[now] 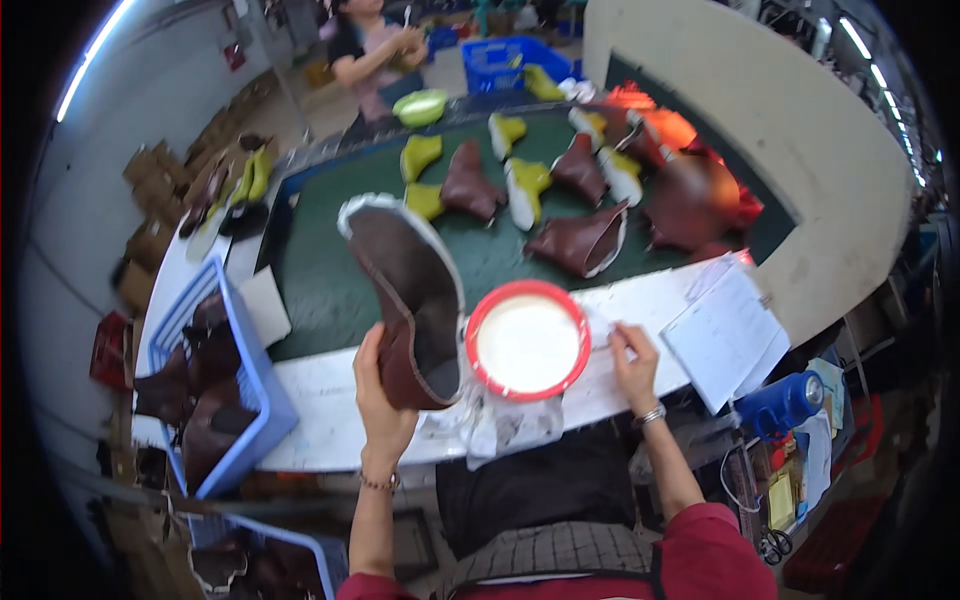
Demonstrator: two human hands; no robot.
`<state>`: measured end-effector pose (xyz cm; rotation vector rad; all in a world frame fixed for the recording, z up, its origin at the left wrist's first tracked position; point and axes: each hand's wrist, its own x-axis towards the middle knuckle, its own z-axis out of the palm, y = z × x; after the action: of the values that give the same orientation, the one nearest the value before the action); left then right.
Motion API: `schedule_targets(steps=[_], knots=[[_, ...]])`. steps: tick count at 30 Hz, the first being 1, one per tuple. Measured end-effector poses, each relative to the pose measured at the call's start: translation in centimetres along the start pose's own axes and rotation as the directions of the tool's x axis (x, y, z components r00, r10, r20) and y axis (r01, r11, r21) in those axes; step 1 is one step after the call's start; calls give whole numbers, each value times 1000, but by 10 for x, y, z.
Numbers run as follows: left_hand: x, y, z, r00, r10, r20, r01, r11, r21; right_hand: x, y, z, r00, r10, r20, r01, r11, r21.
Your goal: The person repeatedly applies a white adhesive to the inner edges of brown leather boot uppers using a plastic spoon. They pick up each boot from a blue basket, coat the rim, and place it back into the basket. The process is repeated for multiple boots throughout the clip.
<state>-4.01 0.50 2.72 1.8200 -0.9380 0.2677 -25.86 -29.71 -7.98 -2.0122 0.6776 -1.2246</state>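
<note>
My left hand (384, 408) is closed round the lower end of a brown leather boot upper (404, 300). The upper stands tilted above the white table edge, its dark inside showing and a white band along its rim. Just right of it is a red-rimmed bowl (528, 340) filled with white liquid. On the bowl's right side, my right hand (632, 368) has thumb and fingers pinched together. Whatever it may hold is too small to make out. A white, stained cloth (512, 422) lies under the bowl's near side.
Several brown and yellow-green boot pieces, including a brown upper (580, 240), lie on the green belt (330, 230). A blue crate (262, 375) of brown pieces stands left. Papers (722, 325) and a blue flask (782, 404) are right. Across the belt is a person (375, 60).
</note>
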Motion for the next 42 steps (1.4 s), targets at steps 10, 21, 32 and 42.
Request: schedule_targets(steps=[10, 21, 32, 42], knots=[[-6, 35, 3, 972, 186, 146, -210, 963, 170, 31, -136, 7, 949, -124, 291, 64, 976, 208], [-18, 30, -4, 946, 282, 159, -278, 959, -48, 108, -116, 29, 950, -301, 81, 266, 919, 292], [5, 20, 14, 980, 165, -107, -170, 985, -33, 42, -138, 20, 897, -312, 313, 207, 922, 326], [21, 0, 17, 908, 393, -149, -354, 906, 231, 29, -162, 11, 785, -284, 551, 99, 935, 341]])
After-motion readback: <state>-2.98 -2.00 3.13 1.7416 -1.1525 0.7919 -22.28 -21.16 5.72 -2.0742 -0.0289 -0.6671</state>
